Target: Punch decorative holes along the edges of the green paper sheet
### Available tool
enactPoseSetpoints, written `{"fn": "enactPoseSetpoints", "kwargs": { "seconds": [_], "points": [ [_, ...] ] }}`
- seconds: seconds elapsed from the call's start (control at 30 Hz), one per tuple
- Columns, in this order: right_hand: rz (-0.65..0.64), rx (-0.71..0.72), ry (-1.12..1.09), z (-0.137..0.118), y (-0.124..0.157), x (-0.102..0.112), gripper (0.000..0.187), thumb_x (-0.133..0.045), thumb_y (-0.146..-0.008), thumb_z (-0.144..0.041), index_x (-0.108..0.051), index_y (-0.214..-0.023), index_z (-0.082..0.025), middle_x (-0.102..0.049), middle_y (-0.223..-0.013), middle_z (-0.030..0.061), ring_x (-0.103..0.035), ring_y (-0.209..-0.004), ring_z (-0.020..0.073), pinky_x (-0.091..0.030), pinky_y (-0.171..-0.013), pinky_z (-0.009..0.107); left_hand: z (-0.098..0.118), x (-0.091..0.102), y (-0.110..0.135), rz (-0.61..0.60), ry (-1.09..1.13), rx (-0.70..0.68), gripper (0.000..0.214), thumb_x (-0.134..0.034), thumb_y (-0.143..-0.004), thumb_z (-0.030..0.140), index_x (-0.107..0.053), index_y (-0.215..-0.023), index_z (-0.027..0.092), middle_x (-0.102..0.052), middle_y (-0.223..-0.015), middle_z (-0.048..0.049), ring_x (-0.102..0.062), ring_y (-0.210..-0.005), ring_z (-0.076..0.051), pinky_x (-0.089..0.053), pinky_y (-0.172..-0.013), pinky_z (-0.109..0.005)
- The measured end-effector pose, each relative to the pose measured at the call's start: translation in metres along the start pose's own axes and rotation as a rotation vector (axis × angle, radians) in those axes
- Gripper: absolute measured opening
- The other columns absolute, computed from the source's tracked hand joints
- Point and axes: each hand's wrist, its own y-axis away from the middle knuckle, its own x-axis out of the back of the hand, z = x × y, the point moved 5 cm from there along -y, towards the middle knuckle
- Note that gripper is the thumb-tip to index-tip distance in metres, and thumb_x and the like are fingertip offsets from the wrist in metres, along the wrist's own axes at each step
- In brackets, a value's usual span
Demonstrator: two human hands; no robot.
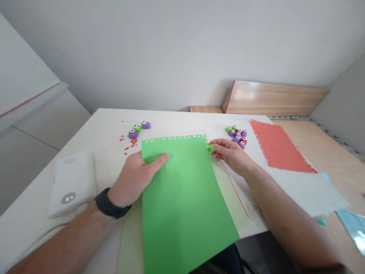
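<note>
Right hand (pixel 231 155) narrow, pinching small green plastic craft punch (pixel 211 148) at top-right corner of bright green paper sheet (pixel 182 205). Left hand (pixel 132 180) spread flat on sheet. Top edge punched; white table (pixel 171 121) open beyond it.

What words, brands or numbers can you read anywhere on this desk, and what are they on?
No text can be read: faint marks on the white device and faint print on the white sheet are too small, and the green craft punch in the right hand shows none.
</note>
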Motion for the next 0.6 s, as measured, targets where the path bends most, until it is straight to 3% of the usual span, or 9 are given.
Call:
{"fn": "enactPoseSetpoints", "kwargs": {
  "seconds": [0.6],
  "points": [
    [-0.002,0.014,0.019,0.0023,-0.0017,0.0003,0.038,-0.089,-0.079,-0.047,-0.076,-0.105,-0.022,-0.072,-0.098,0.0037,-0.064,-0.085,0.0173,-0.044,-0.071,0.031,0.0003,0.0001,-0.0009,-0.001,-0.025,-0.005,0.043,-0.081,-0.086,0.05,-0.077,-0.122,0.027,-0.081,-0.122,-0.0045,-0.078,-0.108,-0.033,-0.064,-0.095,-0.041]
  ]
}}
